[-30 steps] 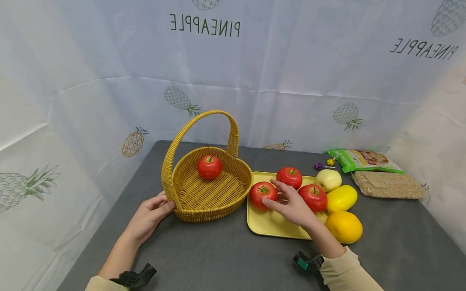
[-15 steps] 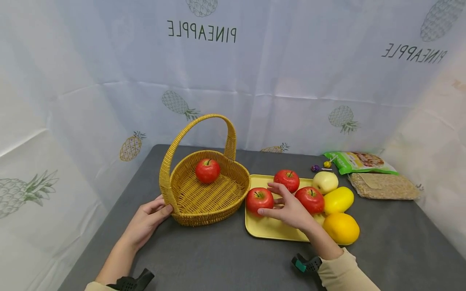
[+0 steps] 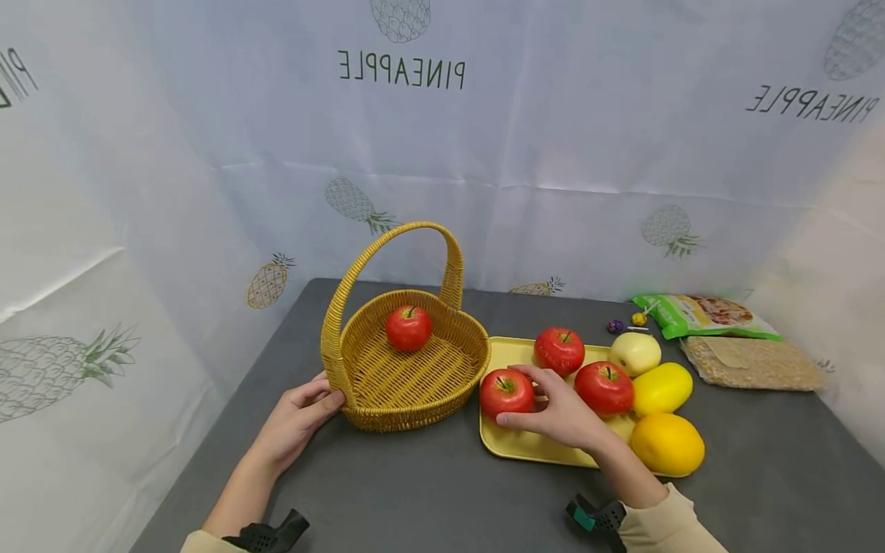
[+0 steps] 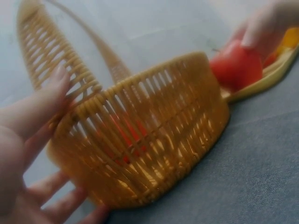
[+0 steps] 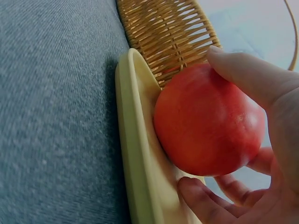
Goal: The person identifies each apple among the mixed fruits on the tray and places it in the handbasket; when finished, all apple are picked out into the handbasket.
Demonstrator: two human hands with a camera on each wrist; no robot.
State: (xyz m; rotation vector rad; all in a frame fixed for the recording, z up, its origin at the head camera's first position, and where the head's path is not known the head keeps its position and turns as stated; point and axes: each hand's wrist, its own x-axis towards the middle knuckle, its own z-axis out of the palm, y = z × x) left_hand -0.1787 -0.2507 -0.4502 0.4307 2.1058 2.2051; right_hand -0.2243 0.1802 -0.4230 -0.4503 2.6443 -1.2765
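My left hand [image 3: 293, 422] holds the yellow woven basket [image 3: 422, 388] at the foot of its handle, thumb over the rim and fingers along the outer wall. One red apple [image 3: 409, 329] lies inside. My right hand [image 3: 563, 411] grips another red apple [image 3: 507, 393] at the left end of the yellow tray [image 3: 508, 442]. In the right wrist view the thumb presses on one side of that apple [image 5: 210, 121], with curled fingers at its other side, partly hidden. The apple is still down in the tray.
Two more red apples [image 3: 604, 389], a pale round fruit [image 3: 635, 353], a yellow oval fruit [image 3: 664, 389] and an orange fruit [image 3: 667, 445] fill the tray's right side. Behind are lollipops [image 3: 616, 327], a green packet [image 3: 705, 316] and a clear bag of grains [image 3: 754, 364]. A curtain hangs behind.
My right thumb and fingers have closed in around the tray's leftmost apple. The left hand keeps its hold on the basket. The head view has shifted slightly.
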